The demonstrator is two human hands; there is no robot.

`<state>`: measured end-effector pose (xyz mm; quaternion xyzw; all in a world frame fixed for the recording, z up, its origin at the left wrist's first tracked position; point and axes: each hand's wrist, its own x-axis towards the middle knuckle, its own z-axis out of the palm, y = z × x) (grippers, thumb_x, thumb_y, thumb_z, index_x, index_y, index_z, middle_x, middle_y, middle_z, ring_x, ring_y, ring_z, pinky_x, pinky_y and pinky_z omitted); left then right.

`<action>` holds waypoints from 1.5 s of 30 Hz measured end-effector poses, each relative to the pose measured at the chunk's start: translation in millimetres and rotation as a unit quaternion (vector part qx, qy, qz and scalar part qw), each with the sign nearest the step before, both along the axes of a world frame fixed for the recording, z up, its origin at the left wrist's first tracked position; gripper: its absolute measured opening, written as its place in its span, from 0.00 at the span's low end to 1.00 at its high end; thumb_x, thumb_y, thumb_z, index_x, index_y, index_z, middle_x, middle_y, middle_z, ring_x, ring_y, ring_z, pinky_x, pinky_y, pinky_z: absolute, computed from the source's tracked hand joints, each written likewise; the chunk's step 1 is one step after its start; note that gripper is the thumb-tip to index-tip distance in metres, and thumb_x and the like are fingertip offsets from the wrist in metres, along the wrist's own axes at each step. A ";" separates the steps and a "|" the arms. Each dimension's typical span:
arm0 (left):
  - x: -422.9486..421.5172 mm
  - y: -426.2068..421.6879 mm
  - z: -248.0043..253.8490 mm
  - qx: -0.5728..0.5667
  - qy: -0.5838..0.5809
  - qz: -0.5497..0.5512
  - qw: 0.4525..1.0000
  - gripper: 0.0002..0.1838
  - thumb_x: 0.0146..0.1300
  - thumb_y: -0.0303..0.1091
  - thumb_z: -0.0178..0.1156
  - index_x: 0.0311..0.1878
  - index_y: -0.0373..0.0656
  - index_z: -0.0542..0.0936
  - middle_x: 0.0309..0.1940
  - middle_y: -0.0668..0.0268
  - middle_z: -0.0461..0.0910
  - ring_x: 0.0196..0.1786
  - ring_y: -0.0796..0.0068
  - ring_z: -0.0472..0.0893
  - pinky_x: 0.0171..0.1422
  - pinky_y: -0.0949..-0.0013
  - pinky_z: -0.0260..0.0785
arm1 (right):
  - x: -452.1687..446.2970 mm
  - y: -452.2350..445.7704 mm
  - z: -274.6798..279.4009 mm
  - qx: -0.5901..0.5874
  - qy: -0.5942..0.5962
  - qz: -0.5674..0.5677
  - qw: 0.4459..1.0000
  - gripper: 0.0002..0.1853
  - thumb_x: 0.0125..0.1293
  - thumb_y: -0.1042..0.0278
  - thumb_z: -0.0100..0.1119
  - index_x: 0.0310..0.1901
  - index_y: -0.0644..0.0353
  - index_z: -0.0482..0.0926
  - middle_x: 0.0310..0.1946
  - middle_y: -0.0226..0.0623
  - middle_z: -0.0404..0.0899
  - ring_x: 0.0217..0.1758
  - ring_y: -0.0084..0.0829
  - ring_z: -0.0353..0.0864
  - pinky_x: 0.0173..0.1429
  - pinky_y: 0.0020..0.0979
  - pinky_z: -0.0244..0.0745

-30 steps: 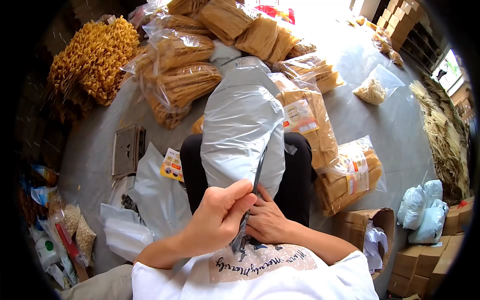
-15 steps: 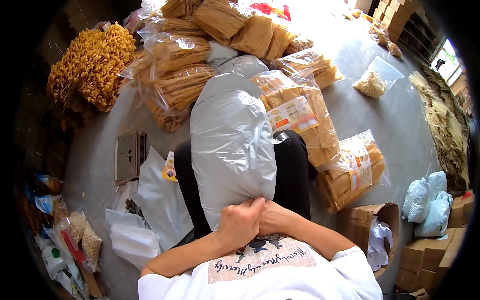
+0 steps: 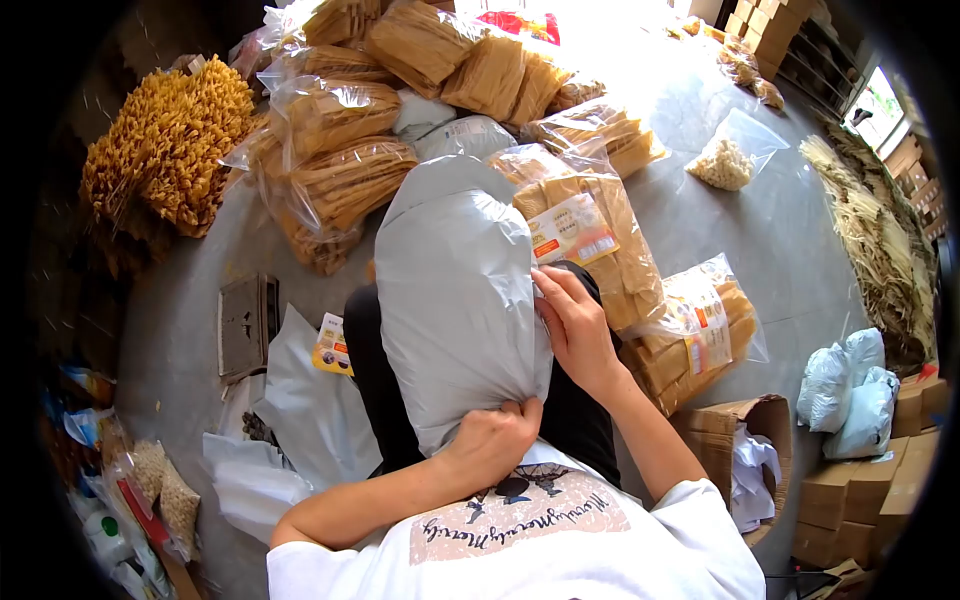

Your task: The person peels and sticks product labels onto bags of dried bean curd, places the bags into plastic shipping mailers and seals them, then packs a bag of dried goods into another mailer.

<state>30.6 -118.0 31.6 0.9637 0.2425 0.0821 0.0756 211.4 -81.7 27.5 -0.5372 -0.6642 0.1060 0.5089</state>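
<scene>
Bulging light-grey plastic mailer [image 3: 450,300]: lies lengthwise on the lap over black trousers [image 3: 375,380], near end up against the white printed T-shirt [image 3: 650,560]. Everything below is relative to the mailer, left to right.

Far left, toward its far end: dense bunch of amber dried strips [image 3: 165,150]. Far left, nearer: clear bags of small cream pieces [image 3: 178,500]. Left: shallow grey box with a dark side [image 3: 242,325], then folded white plastic sheets [image 3: 252,480] and a flat light-grey plastic sheet [image 3: 315,405]. Just left: yellow-and-white printed card [image 3: 332,345]. Left of and past its far end: heap of clear plastic bags packed with tan flat sheets [image 3: 345,180].

Near end: left hand [image 3: 492,438], closed, fingers gripping the mailer's gathered plastic. Right edge: right hand [image 3: 578,325], fingers curled, tips touching the edge; can't tell if they're pinching it.

Just right: clear bag of tan sheets with a white-and-orange label [image 3: 630,270]. Further right, nearer: second labelled clear bag [image 3: 735,315]. Right of near end: open brown cardboard box [image 3: 705,425], crumpled white paper [image 3: 750,475] inside. Far right: pale-blue plastic bags [image 3: 850,400] by stacked brown cartons [image 3: 835,500].
</scene>
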 end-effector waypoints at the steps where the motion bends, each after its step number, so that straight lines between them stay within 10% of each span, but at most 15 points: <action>1: -0.2 0.9 0.5 0.003 -0.001 -0.001 1.000 0.06 0.45 0.24 0.55 0.29 0.39 0.71 0.16 0.61 0.75 0.18 0.69 0.79 0.19 0.70 0.69 | 2.3 3.4 -0.6 0.004 -0.024 0.011 1.000 0.16 0.60 0.81 0.56 0.51 0.66 0.75 0.40 0.46 0.76 0.34 0.43 0.78 0.40 0.31 0.74; 6: -0.7 -0.4 -0.1 -0.004 -0.011 0.000 1.000 0.05 0.46 0.24 0.55 0.28 0.40 0.71 0.16 0.62 0.75 0.17 0.70 0.79 0.18 0.71 0.68 | 25.6 -9.5 -12.1 -0.040 0.080 -0.062 0.994 0.02 0.59 0.81 0.57 0.34 0.67 0.79 0.27 0.39 0.74 0.24 0.31 0.74 0.28 0.26 0.68; 13: 1.9 -1.6 -0.1 0.000 -0.014 -0.001 1.000 0.02 0.50 0.25 0.55 0.28 0.40 0.71 0.16 0.63 0.75 0.17 0.71 0.78 0.18 0.72 0.68 | 66.5 -56.7 -51.3 -0.177 0.221 -0.163 0.945 0.05 0.67 0.78 0.50 0.37 0.64 0.77 0.23 0.31 0.74 0.18 0.15 0.68 0.24 0.18 0.64; 16: 1.9 -2.8 -3.4 0.008 -0.011 -0.004 1.000 0.04 0.55 0.28 0.56 0.27 0.42 0.71 0.16 0.64 0.75 0.16 0.72 0.78 0.17 0.72 0.66 | 68.5 -78.6 -57.6 -0.190 0.586 -0.039 0.787 0.05 0.71 0.73 0.45 0.42 0.58 0.73 0.23 0.33 0.76 0.15 0.18 0.65 0.21 0.20 0.66; 20: 2.5 -4.2 -6.7 0.004 0.003 -0.010 1.000 0.09 0.60 0.33 0.57 0.26 0.43 0.70 0.15 0.65 0.74 0.15 0.73 0.77 0.16 0.71 0.65 | 97.1 -103.1 -68.6 -0.073 0.767 -0.065 0.634 0.08 0.71 0.74 0.40 0.42 0.58 0.72 0.22 0.27 0.66 0.17 0.18 0.62 0.21 0.23 0.64; 27: 4.5 -6.4 -6.0 0.045 0.040 -0.044 0.997 0.11 0.60 0.33 0.57 0.24 0.44 0.69 0.14 0.65 0.73 0.15 0.73 0.76 0.16 0.71 0.65 | 170.5 -142.1 -34.3 0.244 0.574 -0.311 0.717 0.05 0.72 0.72 0.42 0.41 0.58 0.70 0.24 0.28 0.66 0.23 0.20 0.66 0.30 0.24 0.70; 33: 9.6 1.2 -1.3 0.120 0.082 -0.186 0.972 0.08 0.55 0.31 0.59 0.25 0.42 0.72 0.17 0.69 0.73 0.18 0.74 0.76 0.20 0.73 0.67 | 72.6 -97.2 -0.5 0.011 0.323 -0.242 0.915 0.04 0.68 0.76 0.50 0.42 0.61 0.73 0.26 0.30 0.72 0.28 0.19 0.73 0.38 0.22 0.73; 35: 13.3 20.5 32.5 -0.182 -0.010 -0.279 0.943 0.07 0.56 0.32 0.59 0.35 0.39 0.78 0.33 0.62 0.80 0.39 0.67 0.82 0.39 0.67 0.74 | 43.9 -81.7 4.0 -0.022 0.283 -0.121 0.951 0.04 0.65 0.79 0.53 0.41 0.64 0.75 0.27 0.31 0.74 0.30 0.20 0.75 0.37 0.21 0.71; 37: 16.5 36.7 61.4 -0.192 -0.159 -0.274 0.929 0.18 0.57 0.36 0.59 0.50 0.39 0.77 0.56 0.54 0.74 0.64 0.57 0.69 0.67 0.51 0.59 | 31.0 -68.5 2.1 -0.012 0.210 -0.071 0.975 0.05 0.67 0.80 0.50 0.42 0.66 0.75 0.30 0.31 0.72 0.32 0.18 0.74 0.38 0.18 0.69; 39: 14.9 41.3 81.8 0.027 -0.111 0.003 0.993 0.26 0.57 0.41 0.61 0.57 0.38 0.74 0.66 0.46 0.61 0.72 0.51 0.55 0.75 0.43 0.34 | 21.6 -60.7 6.3 -0.016 0.235 -0.062 0.970 0.05 0.66 0.80 0.51 0.42 0.66 0.75 0.30 0.31 0.72 0.31 0.18 0.74 0.38 0.19 0.69; 45: 27.0 50.8 30.8 0.091 0.008 0.002 0.996 0.34 0.55 0.49 0.60 0.60 0.34 0.70 0.66 0.42 0.59 0.74 0.46 0.50 0.74 0.38 0.28 | 0.9 -46.2 6.5 -0.044 0.174 -0.048 0.983 0.04 0.63 0.81 0.54 0.39 0.66 0.76 0.30 0.35 0.75 0.32 0.23 0.77 0.36 0.23 0.72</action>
